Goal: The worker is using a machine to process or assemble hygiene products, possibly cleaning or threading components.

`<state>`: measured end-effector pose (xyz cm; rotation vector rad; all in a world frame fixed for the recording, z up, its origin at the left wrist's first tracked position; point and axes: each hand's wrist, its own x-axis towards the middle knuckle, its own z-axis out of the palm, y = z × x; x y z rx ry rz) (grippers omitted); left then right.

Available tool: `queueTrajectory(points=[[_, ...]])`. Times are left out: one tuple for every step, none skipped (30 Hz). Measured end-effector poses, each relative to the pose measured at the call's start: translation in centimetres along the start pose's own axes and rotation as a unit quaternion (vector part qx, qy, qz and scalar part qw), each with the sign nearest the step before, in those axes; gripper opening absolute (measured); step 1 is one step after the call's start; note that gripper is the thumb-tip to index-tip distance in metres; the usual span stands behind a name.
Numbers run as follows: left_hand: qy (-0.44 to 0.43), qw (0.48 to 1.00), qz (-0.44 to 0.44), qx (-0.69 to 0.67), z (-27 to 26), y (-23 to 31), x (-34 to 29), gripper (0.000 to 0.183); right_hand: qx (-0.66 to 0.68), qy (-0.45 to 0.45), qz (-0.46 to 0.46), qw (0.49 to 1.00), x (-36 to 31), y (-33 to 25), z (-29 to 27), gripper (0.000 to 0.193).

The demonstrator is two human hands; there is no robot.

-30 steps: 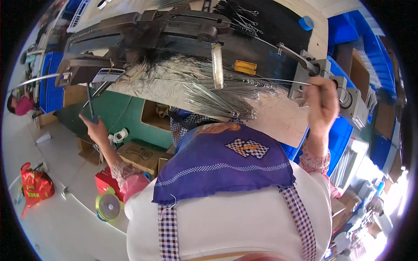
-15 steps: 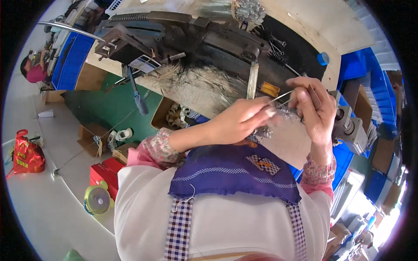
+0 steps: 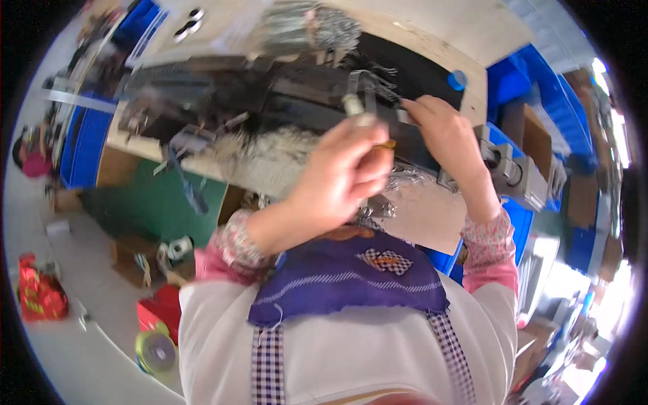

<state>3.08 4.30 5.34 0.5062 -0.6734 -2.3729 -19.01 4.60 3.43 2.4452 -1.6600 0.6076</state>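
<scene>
My left hand (image 3: pixel 341 175) is closed in a fist around the pale handle (image 3: pixel 352 105) of a lever on the dark metal bench machine (image 3: pixel 297 101); motion blurs it. A small yellow block (image 3: pixel 387 144) shows just past its knuckles. Farther right, my right hand (image 3: pixel 445 131) reaches over the machine with bent fingers, and a small pale flat plate (image 3: pixel 403 116) shows at its fingertips. Whether a wire is also in those fingers cannot be seen. Below the machine, a heap of shiny metal pieces (image 3: pixel 381 206) lies on the worktop, near both forearms.
Thin wire offcuts (image 3: pixel 283 152) litter the bench's front part. A bundle of wires (image 3: pixel 290 30) lies at the back. A blue tape roll (image 3: pixel 457 80) sits far right, near blue bins (image 3: pixel 509 81). A grey metal block device (image 3: pixel 520 175) stands right of my right forearm.
My left hand has left the bent wire and closed on the lever handle. My right hand has moved away from me, over the machine. The whole view has shifted.
</scene>
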Motion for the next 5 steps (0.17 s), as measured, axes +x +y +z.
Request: queueTrajectory(points=[[-0.010,1.000,-0.010,-0.007,-1.2,1.5,-0.4,0.018,-0.020,0.000,-0.005,1.000,0.4,0.2,0.5,0.019],[0.013,0.999,0.026,-0.028,-1.3,2.7,-1.0,0.018,-0.026,0.002,-0.012,1.000,0.6,0.1,0.8,0.017],[-0.071,0.962,0.007,-0.264,-2.8,3.9,-0.9,0.019,-0.031,0.007,-0.020,0.999,0.6,0.1,1.0,0.015],[-0.104,0.945,0.034,-0.309,-4.6,4.5,-1.3,0.022,-0.027,0.011,-0.012,1.000,0.2,0.1,1.0,0.015],[-0.152,0.935,0.069,-0.312,-6.8,5.0,-1.8,0.024,-0.032,0.016,0.005,0.999,-0.2,0.3,0.8,0.015]])
